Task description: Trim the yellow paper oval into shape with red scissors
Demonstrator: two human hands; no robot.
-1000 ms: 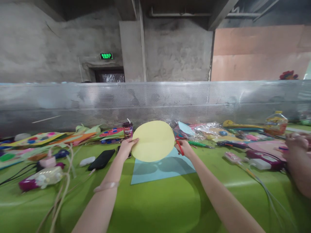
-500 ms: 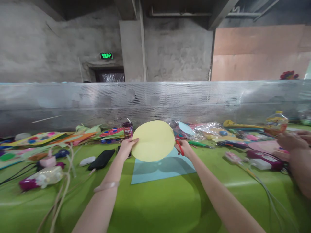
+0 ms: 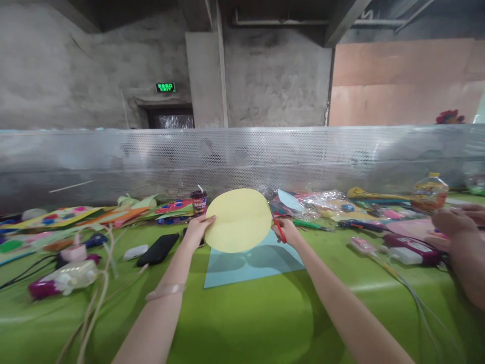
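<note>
A yellow oval sheet of paper [image 3: 238, 221] is held up in front of me. My left hand [image 3: 197, 230] pinches its left edge, thumb on the near face. In my right hand [image 3: 289, 231] is a pair of scissors with red handles [image 3: 280, 231], held at the right edge of the yellow sheet; the blades are mostly hidden behind or along that edge. Below the oval, a light blue sheet of paper [image 3: 246, 273] lies on the green tabletop [image 3: 242, 323], with shadows across it.
Left of my arm lie a black phone [image 3: 158, 249], a white case [image 3: 135, 252] and a glue gun [image 3: 62, 280] with its cord. A drink cup [image 3: 199, 201] stands behind. On the right are a bottle [image 3: 430, 192], a purple-and-white device [image 3: 413, 249] and another person's hands [image 3: 452, 225].
Almost nothing differs. The view has shifted very slightly, while both hands, the yellow paper and the scissors keep nearly the same places.
</note>
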